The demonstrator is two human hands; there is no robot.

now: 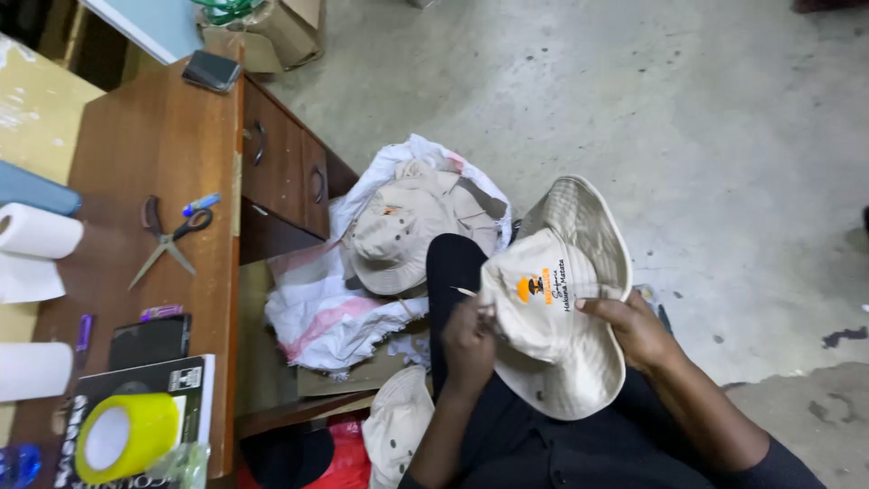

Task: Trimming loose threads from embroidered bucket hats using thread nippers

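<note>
Down on the person's lap lay a cream bucket hat [554, 317], a soft cotton thing with a wide floppy brim, stitched rows round the edge and an orange-and-black embroidered emblem on the crown. The left hand [469, 342] was pinched shut at the near left edge of the crown, apparently on a thin pale sliver, though what that sliver was could not be told. The right hand [636, 328] clamped the brim on the right side, fingers curled over the cloth, so the two hands sat apart with the crown between them. Just to the left, on crumpled white-and-pink plastic bags [321, 312], rested a heap of similar beige hats [409, 226], and another hat [398, 426] lay near the person's left elbow. Farther left stood a brown wooden desk [154, 154] with curved metal drawer handles. On its smooth top lay scissors [167, 240] with dark handles, a small blue marker [201, 204], white paper rolls [36, 234], a dark phone [149, 340] and a glossy roll of yellow tape [127, 436]. To the right and far side spread a grey, stained concrete floor [706, 118].
</note>
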